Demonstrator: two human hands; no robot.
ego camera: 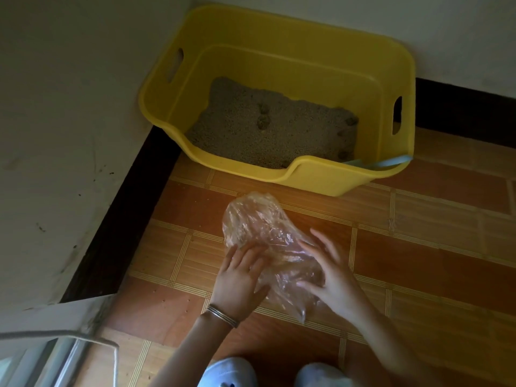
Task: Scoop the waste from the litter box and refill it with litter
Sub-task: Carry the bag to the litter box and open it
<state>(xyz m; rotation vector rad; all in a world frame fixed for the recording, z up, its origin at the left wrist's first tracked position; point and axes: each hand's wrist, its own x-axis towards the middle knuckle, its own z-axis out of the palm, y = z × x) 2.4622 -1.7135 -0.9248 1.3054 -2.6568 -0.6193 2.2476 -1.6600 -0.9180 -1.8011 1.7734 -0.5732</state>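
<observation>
- Left hand [240, 277] lies flat, fingers straight, on a clear plastic bag [259, 222].
- Right hand [332, 272], fingers spread, touches the bag too.
- The bag lies just before the yellow litter box [307, 170].
- The box holds grey litter [240, 135], dark clumps [264, 122] and a blue scoop [389, 163].

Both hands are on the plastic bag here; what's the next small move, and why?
Probably spread the clear plastic bag open with both hands. It lies crumpled on the floor under the left hand and right hand, while dark clumps sit in the yellow litter box and the blue scoop leans untouched at its front right corner.
</observation>
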